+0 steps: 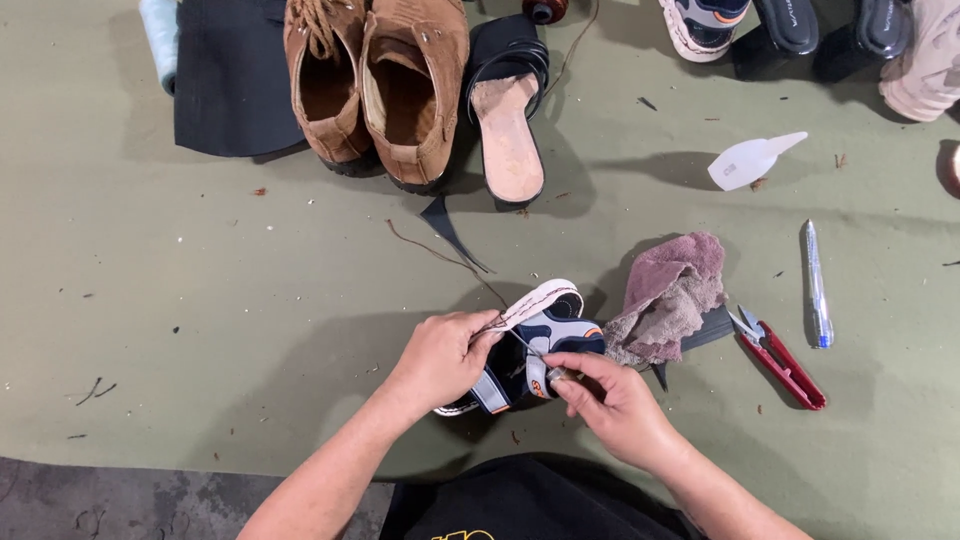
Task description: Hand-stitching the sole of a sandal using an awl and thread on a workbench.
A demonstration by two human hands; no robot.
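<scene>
An olive-green cloth surface point(200, 250) carries everything. On it lie a pair of brown suede boots point(375, 85), a black sandal point(508, 120), a white nozzle-tipped bottle point(750, 160), a pen point(816, 285), red thread snips point(780, 358) and a crumpled pink rag point(668, 295). Dark thread point(440, 255) and small scraps are scattered about

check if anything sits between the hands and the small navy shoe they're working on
Nothing visible does. The left hand already grips the small navy and grey shoe with the white sole, and the right hand presses a thin metal tool against it. The crumpled pink cloth lies beside it.
</scene>
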